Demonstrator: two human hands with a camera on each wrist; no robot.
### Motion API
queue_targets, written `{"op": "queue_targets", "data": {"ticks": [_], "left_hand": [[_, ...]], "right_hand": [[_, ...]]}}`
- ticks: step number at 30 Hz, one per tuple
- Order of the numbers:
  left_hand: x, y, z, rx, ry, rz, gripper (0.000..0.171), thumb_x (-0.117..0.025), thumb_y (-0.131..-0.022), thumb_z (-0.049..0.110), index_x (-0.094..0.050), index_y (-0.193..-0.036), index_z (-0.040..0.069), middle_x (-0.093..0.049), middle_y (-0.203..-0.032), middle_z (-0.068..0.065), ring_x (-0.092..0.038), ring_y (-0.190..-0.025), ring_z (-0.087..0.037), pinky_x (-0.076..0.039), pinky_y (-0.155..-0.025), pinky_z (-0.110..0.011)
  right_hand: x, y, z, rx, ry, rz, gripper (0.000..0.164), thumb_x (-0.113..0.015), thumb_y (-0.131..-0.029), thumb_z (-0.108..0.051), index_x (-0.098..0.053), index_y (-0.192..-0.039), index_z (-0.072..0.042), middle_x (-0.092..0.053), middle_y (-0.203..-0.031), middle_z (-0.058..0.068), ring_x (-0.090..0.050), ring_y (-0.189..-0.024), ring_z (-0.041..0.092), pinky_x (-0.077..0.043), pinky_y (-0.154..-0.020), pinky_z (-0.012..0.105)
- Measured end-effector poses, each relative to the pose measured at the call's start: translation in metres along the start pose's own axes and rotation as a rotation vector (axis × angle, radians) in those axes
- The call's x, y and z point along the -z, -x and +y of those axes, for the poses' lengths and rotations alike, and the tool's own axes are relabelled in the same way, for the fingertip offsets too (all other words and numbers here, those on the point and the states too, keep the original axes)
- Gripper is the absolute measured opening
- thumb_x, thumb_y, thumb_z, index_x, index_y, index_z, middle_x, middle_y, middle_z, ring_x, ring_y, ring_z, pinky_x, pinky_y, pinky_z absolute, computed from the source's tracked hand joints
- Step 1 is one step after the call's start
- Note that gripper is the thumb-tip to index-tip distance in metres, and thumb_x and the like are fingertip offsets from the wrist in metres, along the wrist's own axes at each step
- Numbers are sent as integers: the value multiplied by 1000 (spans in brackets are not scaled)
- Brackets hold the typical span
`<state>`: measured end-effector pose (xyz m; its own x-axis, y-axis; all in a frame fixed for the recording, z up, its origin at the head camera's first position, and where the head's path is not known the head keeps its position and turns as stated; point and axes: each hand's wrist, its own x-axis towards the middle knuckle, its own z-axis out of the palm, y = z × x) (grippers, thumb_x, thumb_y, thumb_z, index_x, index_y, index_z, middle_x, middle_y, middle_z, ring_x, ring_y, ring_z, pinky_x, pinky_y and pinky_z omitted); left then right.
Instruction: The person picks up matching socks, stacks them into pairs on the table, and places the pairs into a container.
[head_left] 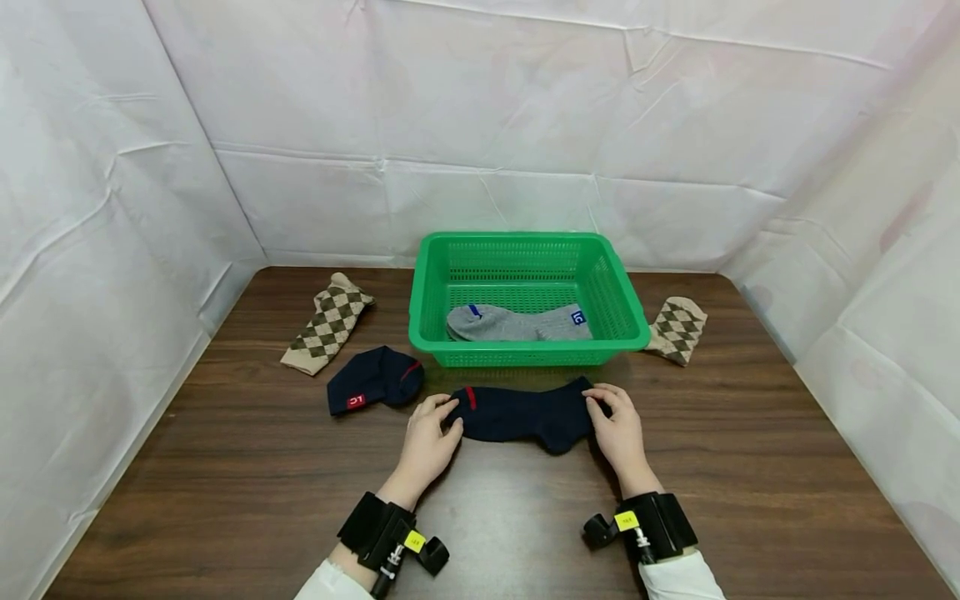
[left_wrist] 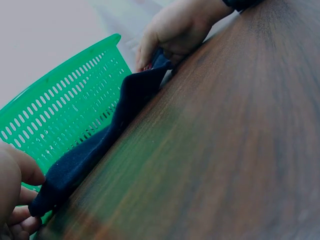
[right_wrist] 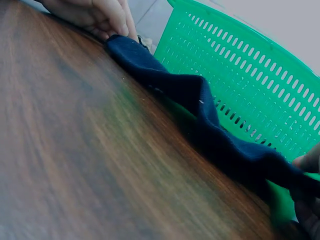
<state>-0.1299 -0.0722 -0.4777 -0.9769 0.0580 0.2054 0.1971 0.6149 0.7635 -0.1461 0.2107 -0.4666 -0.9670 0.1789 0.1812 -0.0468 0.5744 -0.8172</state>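
Note:
A navy sock (head_left: pixel 517 414) lies stretched between both hands in front of the basket, a red stripe near its left end. My left hand (head_left: pixel 431 437) pinches that left end; in the left wrist view its thumb and fingers (left_wrist: pixel 31 172) are around the sock's tip. At the opposite end, my right hand (head_left: pixel 618 427) pinches the sock between thumb and fingers, which the right wrist view also shows. The sock's middle bows slightly up off the table in the wrist views. Left of my left hand is a second navy sock (head_left: pixel 375 379), bent, with a red logo patch.
A green plastic basket (head_left: pixel 525 357) stands behind the held sock, with grey socks (head_left: pixel 517 323) inside. One argyle sock (head_left: pixel 330 323) lies at the back left; another argyle sock (head_left: pixel 678 329) is at the basket's right, partly hidden by it. White sheeting surrounds the wooden table (head_left: pixel 765 467).

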Motion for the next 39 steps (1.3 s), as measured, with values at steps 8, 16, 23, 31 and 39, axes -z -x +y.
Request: {"op": "queue_targets", "data": {"ticks": [8, 16, 23, 31, 39], "left_hand": [[0, 2, -1, -10, 72, -48, 46, -62, -89, 19, -54, -131, 2, -39, -137, -17, -36, -120, -33, -27, -99, -52], [2, 4, 0, -99, 199, -128, 44, -61, -90, 20, -54, -132, 9, -31, -140, -14, -28, -118, -29, -21, -97, -52], [1, 4, -3, -197, 176, -137, 28, -61, -90, 17, -64, -118, 13, -50, -128, -7, -37, -118, -25, -23, -96, -50], [2, 4, -3, -175, 180, -119, 18, -58, -94, 19, -69, -107, 15, -60, -116, -1, -46, -116, -24, -25, -95, -49], [2, 3, 0, -93, 120, -69, 17, -55, -95, 18, -71, -94, 15, -61, -114, -3, -49, -115, -26, -23, -98, -52]], "right_hand": [[0, 1, 0, -38, 16, -54, 22, -55, -94, -9, -64, -110, 3, -46, -131, 19, -42, -124, 34, -33, -104, 48], [0, 4, -1, 126, -2, 63, 15, -63, -86, -5, -71, -98, 1, -54, -124, 19, -44, -116, 36, -36, -91, 47], [-5, 6, 1, 283, 75, -48, 9, -68, -83, -6, -74, -90, -6, -62, -114, 14, -51, -107, 30, -41, -86, 48], [-6, 6, 3, 313, 147, -133, 11, -73, -80, -12, -74, -90, -9, -60, -114, 15, -49, -105, 31, -40, -87, 50], [-8, 7, 4, 305, 193, -166, 10, -75, -79, -12, -75, -89, -11, -59, -116, 16, -47, -107, 34, -35, -91, 53]]}}
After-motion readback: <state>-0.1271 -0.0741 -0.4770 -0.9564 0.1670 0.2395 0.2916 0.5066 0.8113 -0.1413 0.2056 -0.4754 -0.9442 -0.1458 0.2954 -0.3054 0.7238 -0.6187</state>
